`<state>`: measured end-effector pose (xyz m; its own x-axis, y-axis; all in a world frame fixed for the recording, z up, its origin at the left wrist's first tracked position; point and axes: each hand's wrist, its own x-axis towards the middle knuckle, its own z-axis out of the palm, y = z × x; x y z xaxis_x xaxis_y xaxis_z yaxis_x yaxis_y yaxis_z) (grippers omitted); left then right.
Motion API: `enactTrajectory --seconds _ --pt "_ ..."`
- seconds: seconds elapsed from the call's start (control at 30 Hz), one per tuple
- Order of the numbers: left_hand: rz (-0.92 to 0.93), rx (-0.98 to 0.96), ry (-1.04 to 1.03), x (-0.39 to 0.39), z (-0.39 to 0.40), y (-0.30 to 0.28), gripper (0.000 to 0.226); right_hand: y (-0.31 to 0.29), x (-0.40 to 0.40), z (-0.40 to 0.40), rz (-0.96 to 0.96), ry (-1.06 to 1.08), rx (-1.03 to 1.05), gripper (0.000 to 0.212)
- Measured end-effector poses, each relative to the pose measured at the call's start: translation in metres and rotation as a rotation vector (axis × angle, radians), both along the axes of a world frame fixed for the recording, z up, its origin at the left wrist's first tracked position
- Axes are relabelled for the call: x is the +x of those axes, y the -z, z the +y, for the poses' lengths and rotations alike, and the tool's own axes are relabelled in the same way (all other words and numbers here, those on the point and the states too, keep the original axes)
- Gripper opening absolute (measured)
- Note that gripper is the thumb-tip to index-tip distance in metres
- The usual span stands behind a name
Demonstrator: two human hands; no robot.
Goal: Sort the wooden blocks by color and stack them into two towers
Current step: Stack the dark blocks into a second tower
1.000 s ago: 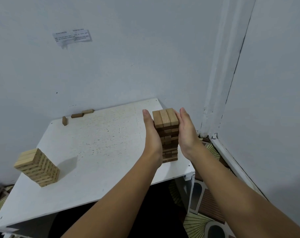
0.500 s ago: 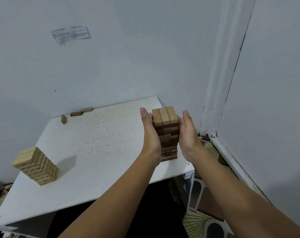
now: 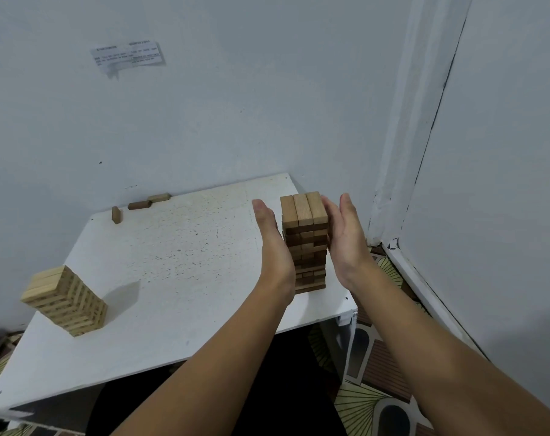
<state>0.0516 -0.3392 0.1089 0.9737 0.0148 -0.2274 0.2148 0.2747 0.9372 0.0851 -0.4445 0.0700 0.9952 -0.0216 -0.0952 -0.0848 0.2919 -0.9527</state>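
Note:
A tower of darker brown blocks [image 3: 306,243] stands near the right front corner of the white table [image 3: 172,262]. My left hand [image 3: 272,243] is flat along the tower's left side, fingers straight. My right hand [image 3: 346,237] is flat along its right side, fingers straight, a small gap showing near the top. A tower of pale blocks [image 3: 64,298] stands at the table's left front. Three loose blocks lie by the back wall: an upright one [image 3: 116,214], a dark one [image 3: 138,204] and a pale one [image 3: 159,197].
Walls close the table in at the back and on the right, meeting in a corner with a white trim strip [image 3: 402,136]. A paper label [image 3: 128,56] is stuck on the back wall. Patterned floor [image 3: 371,388] shows below the table's right front edge.
Both hands stay flat beside the brown tower. The view has shifted slightly; the right hand looks a little farther from the tower's top than before.

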Motion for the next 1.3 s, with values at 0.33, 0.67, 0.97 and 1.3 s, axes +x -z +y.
enactTrajectory --seconds 0.33,0.67,0.97,1.3 --pt "-0.080 0.052 0.000 -0.001 -0.004 -0.011 0.076 -0.020 0.004 0.005 -0.041 -0.019 -0.030 0.049" --pt "-0.118 0.026 -0.012 0.001 -0.006 -0.006 0.083 -0.017 0.006 0.007 -0.009 -0.015 0.007 0.046" --pt "-0.159 0.092 0.014 0.005 -0.004 0.001 0.090 -0.019 0.004 0.007 -0.031 0.001 -0.032 0.044" --pt "-0.180 0.215 -0.037 0.000 0.013 -0.021 0.067 -0.035 -0.001 0.004 -0.121 0.070 -0.167 0.068"
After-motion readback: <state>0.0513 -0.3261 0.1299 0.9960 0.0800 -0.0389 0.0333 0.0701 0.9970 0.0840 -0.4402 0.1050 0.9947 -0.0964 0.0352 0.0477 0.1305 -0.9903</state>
